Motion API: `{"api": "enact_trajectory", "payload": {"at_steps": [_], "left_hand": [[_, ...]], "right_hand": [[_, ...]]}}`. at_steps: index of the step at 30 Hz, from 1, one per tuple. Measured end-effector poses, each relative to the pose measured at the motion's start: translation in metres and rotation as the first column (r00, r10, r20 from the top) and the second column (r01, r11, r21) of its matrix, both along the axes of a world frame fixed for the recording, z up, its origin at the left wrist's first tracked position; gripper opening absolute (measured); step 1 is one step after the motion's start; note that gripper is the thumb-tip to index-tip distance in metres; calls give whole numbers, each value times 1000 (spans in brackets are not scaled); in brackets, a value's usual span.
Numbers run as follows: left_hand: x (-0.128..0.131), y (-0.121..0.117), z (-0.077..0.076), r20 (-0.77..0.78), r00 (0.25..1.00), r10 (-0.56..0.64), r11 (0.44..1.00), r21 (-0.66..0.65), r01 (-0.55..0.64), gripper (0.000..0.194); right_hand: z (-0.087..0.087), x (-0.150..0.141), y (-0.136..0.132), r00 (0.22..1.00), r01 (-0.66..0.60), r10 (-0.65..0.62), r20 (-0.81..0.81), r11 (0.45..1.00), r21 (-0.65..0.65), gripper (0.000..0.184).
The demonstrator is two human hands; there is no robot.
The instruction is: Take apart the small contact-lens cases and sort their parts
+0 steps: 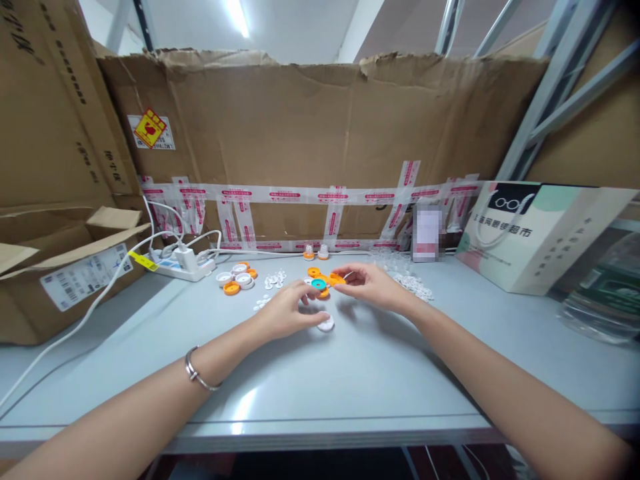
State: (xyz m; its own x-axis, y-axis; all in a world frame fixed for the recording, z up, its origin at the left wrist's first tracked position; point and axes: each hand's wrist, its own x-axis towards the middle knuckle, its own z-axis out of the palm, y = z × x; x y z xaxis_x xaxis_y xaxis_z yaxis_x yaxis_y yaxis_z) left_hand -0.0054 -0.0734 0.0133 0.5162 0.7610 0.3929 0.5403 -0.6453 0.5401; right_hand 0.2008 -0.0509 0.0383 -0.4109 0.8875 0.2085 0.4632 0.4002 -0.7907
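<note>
My right hand (374,285) pinches an orange round cap (335,280) between thumb and fingers, just above the table. My left hand (290,311) has its thumb stretched away from the curled fingers. That thumb reaches the edge of a white round disc (327,324) lying on the table; whether it presses on it I cannot tell. By the left fingertips is a teal ring-shaped piece (319,285), among several orange caps (313,272). Part of this cluster is hidden behind the fingers.
Left of the hands lie white and orange caps (231,288) and small white parts (275,279). Two assembled pieces (323,252) stand at the back. Clear parts (393,261) and white bits (414,287) lie right. A power strip (185,268), open carton (30,287), paper bag (520,247) and bottle (603,293) flank the table.
</note>
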Motion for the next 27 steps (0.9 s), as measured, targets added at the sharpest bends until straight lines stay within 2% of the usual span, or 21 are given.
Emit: {"api": "enact_trajectory", "payload": {"at_steps": [2, 4, 7, 10, 12, 14, 15, 16, 18, 20, 21, 23, 25, 27], "left_hand": [[0, 0, 4, 95, 995, -3, 996, 84, -5, 39], [0, 0, 6, 136, 988, -70, 988, 145, 50, 30], [-2, 3, 6, 102, 982, -161, 972, 186, 140, 14], [-10, 12, 10, 76, 988, -134, 972, 204, 116, 13], [-23, 22, 17, 74, 997, -13, 975, 224, -4, 14], [-44, 34, 27, 52, 978, 201, 949, 236, -207, 16], [-58, 40, 32, 20, 948, 317, 919, 239, -312, 17], [-73, 46, 37, -25, 903, 430, 880, 236, -412, 18], [-105, 55, 47, -169, 765, 622, 779, 230, -583, 19], [-135, 61, 53, -358, 607, 710, 697, 228, -680, 20], [-148, 63, 55, -443, 532, 722, 662, 219, -717, 20], [-166, 63, 57, -605, 468, 644, 666, 142, -732, 18], [-174, 62, 56, -702, 475, 531, 697, 42, -716, 15], [-174, 62, 54, -735, 507, 450, 722, -34, -691, 13]], "right_hand": [[-4, -5, -2, 995, -73, 72, -65, 997, -18, 39], [-7, -11, -5, 984, -129, 125, -126, 991, -27, 40], [-12, -17, -6, 970, -153, 141, -199, 987, -49, 43], [-13, -16, -5, 958, -163, 136, -252, 983, -89, 51], [-12, -14, -4, 961, -154, 123, -246, 982, -113, 54], [-10, -11, -3, 974, -129, 102, -200, 983, -130, 50], [-9, -10, -3, 981, -115, 91, -171, 984, -135, 47], [-8, -9, -3, 986, -105, 86, -141, 985, -135, 44], [-6, -7, -3, 993, -95, 85, -80, 988, -123, 39], [-5, -5, -4, 996, -94, 93, -8, 991, -100, 35], [-5, -4, -4, 995, -96, 98, 25, 991, -91, 34], [-5, -2, -5, 989, -111, 119, 83, 990, -88, 32], [-5, 1, -5, 975, -151, 166, 147, 982, -112, 34], [-6, 3, -4, 952, -186, 214, 220, 972, -141, 41]]}}
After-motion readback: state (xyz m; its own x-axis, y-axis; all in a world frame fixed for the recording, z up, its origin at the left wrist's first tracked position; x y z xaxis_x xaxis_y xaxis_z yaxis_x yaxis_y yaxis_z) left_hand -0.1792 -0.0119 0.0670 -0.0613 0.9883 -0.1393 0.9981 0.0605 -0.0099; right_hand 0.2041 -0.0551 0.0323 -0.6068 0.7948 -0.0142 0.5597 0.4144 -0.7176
